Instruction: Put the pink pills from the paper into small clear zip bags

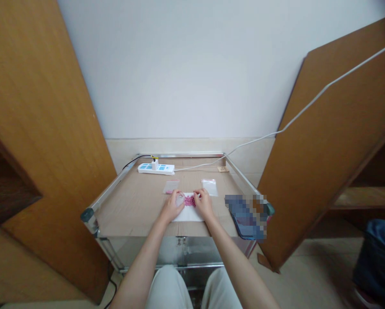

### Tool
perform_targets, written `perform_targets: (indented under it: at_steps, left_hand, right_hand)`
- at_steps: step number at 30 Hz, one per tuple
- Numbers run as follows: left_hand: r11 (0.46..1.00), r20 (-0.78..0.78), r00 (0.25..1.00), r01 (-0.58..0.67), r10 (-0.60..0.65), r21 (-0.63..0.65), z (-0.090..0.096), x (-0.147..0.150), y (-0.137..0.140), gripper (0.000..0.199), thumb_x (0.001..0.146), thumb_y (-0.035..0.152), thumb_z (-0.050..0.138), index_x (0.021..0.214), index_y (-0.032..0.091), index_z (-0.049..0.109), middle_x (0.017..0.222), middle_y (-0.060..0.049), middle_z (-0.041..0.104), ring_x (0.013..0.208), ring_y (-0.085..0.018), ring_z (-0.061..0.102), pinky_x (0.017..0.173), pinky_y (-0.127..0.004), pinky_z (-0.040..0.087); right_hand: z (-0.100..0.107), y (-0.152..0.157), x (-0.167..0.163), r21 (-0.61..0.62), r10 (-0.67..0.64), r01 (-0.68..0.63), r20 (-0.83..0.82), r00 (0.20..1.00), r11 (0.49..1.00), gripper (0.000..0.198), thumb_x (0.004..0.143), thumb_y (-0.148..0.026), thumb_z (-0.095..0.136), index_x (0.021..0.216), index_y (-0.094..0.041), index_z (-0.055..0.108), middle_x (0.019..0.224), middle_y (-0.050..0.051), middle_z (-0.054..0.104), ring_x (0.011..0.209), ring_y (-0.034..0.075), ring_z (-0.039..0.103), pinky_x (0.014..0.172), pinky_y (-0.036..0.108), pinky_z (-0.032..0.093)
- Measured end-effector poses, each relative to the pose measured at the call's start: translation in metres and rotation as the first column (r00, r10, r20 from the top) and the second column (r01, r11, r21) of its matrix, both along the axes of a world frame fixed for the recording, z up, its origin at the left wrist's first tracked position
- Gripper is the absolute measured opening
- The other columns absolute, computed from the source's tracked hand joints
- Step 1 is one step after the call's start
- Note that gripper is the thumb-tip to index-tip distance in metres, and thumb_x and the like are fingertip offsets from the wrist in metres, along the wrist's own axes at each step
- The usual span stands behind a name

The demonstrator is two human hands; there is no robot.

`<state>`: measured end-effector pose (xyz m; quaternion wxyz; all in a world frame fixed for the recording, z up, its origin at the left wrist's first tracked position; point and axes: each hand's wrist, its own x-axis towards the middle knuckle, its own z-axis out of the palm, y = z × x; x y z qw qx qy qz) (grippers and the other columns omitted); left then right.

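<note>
On the white sheet (188, 215) atop the bench (124, 204), found clustered pink beads (189, 201). Saw left hand (172, 206) clamped on a clear item (179, 199), right hand (204, 202) bent-fingered at the beads' right edge; could not tell its grip. Farther back, observed two clear bags (210, 187), then a power strip (163, 170).

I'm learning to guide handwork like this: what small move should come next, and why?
Probably bring the right hand toward the clear bag. The left hand seems to hold that bag beside the pink beads, and the right fingertips are at the beads' other edge, perhaps pinching one; that is too small to tell.
</note>
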<state>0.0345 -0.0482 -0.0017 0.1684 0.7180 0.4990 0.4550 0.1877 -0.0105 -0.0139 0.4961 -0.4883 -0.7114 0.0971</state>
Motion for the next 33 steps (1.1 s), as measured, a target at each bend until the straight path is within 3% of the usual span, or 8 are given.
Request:
perform_targets:
  at_steps: [6,12,16,20,26,29,33]
  left_hand:
    - [1.000,-0.035,0.999,-0.013,0.014,0.016,0.001,0.001,-0.001,0.034,0.063,0.017,0.051,0.096,0.019,0.041,0.090,-0.003,0.054,0.086,-0.015,0.050,0.080,-0.030,0.037]
    - [1.000,-0.063,0.998,-0.018,0.018,-0.003,0.005,0.001,-0.003,0.034,0.063,0.017,0.051,0.096,0.019,0.040,0.090,-0.003,0.054,0.087,-0.015,0.050,0.081,-0.030,0.036]
    - [1.000,-0.095,0.995,-0.027,0.027,-0.002,0.004,0.001,-0.003,0.035,0.063,0.017,0.051,0.097,0.020,0.040,0.093,-0.003,0.053,0.090,-0.016,0.049,0.082,-0.030,0.036]
    - [1.000,-0.157,0.987,-0.031,0.031,-0.001,-0.001,0.001,-0.001,0.036,0.063,0.019,0.052,0.098,0.019,0.041,0.095,-0.004,0.052,0.091,-0.017,0.048,0.081,-0.031,0.036]
    - [0.999,-0.187,0.982,-0.033,0.033,0.000,-0.005,0.001,0.001,0.037,0.065,0.022,0.051,0.100,0.019,0.041,0.098,-0.006,0.051,0.094,-0.018,0.047,0.082,-0.033,0.035]
    - [0.999,-0.170,0.985,-0.042,0.040,-0.007,-0.004,0.001,0.001,0.037,0.064,0.021,0.052,0.100,0.018,0.041,0.098,-0.006,0.051,0.093,-0.018,0.048,0.082,-0.033,0.036]
    - [0.999,-0.154,0.987,-0.047,0.045,-0.007,-0.003,0.001,0.001,0.036,0.064,0.021,0.052,0.098,0.019,0.041,0.097,-0.005,0.051,0.092,-0.018,0.048,0.082,-0.032,0.036]
  right_hand:
    - [-0.008,-0.004,0.000,-0.088,-0.085,0.101,0.167,0.982,0.991,0.014,0.070,-0.017,0.047,0.070,-0.016,0.060,0.075,0.005,0.055,0.077,0.015,0.048,0.071,0.025,0.033]
    - [-0.003,-0.009,0.000,-0.101,-0.063,0.079,0.153,0.986,0.992,0.012,0.070,-0.017,0.047,0.071,-0.016,0.059,0.076,0.005,0.054,0.078,0.016,0.047,0.072,0.025,0.032]
    - [0.003,-0.011,0.000,-0.031,0.006,-0.005,0.037,0.999,1.000,0.011,0.072,-0.018,0.046,0.073,-0.016,0.056,0.078,0.004,0.052,0.080,0.016,0.046,0.073,0.027,0.033]
    - [0.009,-0.014,-0.003,0.053,0.184,-0.181,-0.052,0.981,0.982,0.011,0.074,-0.020,0.046,0.078,-0.018,0.056,0.081,0.004,0.052,0.082,0.016,0.047,0.074,0.028,0.034]
    - [0.007,-0.016,-0.006,0.045,0.317,-0.317,0.015,0.948,0.947,0.014,0.075,-0.027,0.049,0.075,-0.020,0.061,0.090,0.004,0.051,0.083,0.014,0.046,0.076,0.028,0.033]
    - [0.008,-0.015,-0.005,0.040,0.287,-0.288,0.030,0.958,0.957,0.017,0.077,-0.025,0.044,0.075,-0.019,0.060,0.091,0.004,0.051,0.085,0.014,0.046,0.076,0.028,0.032]
    - [0.009,-0.016,-0.005,0.016,0.126,-0.127,0.060,0.990,0.992,0.011,0.074,-0.021,0.045,0.077,-0.017,0.055,0.086,0.005,0.051,0.085,0.016,0.044,0.075,0.028,0.031]
